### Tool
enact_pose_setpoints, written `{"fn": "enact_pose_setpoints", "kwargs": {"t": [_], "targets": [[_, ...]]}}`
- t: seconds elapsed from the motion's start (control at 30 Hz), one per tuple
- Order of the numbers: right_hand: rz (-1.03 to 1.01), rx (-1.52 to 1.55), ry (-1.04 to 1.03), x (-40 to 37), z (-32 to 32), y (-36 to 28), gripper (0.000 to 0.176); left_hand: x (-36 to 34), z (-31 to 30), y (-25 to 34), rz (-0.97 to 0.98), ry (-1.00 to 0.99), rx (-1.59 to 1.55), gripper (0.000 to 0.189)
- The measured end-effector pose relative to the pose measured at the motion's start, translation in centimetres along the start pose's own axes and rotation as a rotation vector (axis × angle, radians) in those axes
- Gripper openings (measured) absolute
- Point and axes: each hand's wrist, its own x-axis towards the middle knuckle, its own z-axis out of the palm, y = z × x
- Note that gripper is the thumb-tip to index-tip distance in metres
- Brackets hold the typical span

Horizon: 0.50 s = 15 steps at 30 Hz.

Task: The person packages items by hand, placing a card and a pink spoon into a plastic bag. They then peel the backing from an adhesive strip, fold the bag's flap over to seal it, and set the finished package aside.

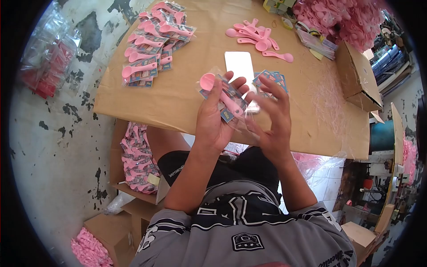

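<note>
My left hand [212, 127] is closed around a pink measuring spoon [231, 104] that lies against a blue printed card [226, 115] in a clear plastic bag. The thumb presses across the spoon near its bowl. Close to the handle end of the bag, my right hand [276, 127] has its fingers spread, slightly smeared by motion. Behind the hands, on the cardboard-covered table [195, 98], lie a white stack [239, 62] and several blue printed cards [279, 80], partly hidden by the right fingers.
Bagged spoons [144, 42] are piled at the table's left, loose pink spoons [262, 46] at the back. At right stands a cardboard box [356, 73] below a large heap of pink spoons [340, 18]. Another box [116, 155], filled with bagged spoons, sits below the left edge.
</note>
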Motion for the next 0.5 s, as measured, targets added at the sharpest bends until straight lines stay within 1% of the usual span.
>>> {"fn": "enact_pose_setpoints", "kwargs": {"t": [0.03,0.07,0.13,0.2,0.27,0.37,0.4,0.5], "targets": [[-0.09,0.024,-0.07,0.2,-0.8,0.3,0.05,0.0,0.1,0.3,-0.012,0.029,0.017,0.042],[-0.181,0.05,-0.141,0.6,-1.7,0.6,0.044,0.1,-0.3,0.7,-0.035,0.013,-0.015,0.042],[-0.181,0.331,-0.169,0.8,-2.2,0.3,0.029,0.2,-0.7,1.7,-0.035,-0.015,-0.032,0.042],[-0.051,0.404,-0.071,1.0,-3.1,0.9,0.03,0.1,-0.8,2.7,-0.043,-0.022,-0.035,0.044],[0.032,0.293,-0.037,1.8,-3.5,0.8,0.03,-0.3,-0.6,3.2,-0.069,-0.022,-0.05,0.046],[-0.208,-0.292,-0.178,3.2,-2.5,0.7,0.032,-0.5,0.1,3.3,-0.109,-0.046,-0.04,0.05],[-0.203,-0.305,-0.205,3.3,-1.8,-0.1,0.04,-0.7,0.2,3.2,-0.123,-0.054,-0.032,0.051],[-0.252,-0.275,-0.28,3.2,-0.6,-0.3,0.045,-0.9,0.2,2.5,-0.18,-0.099,-0.017,0.058]]}}
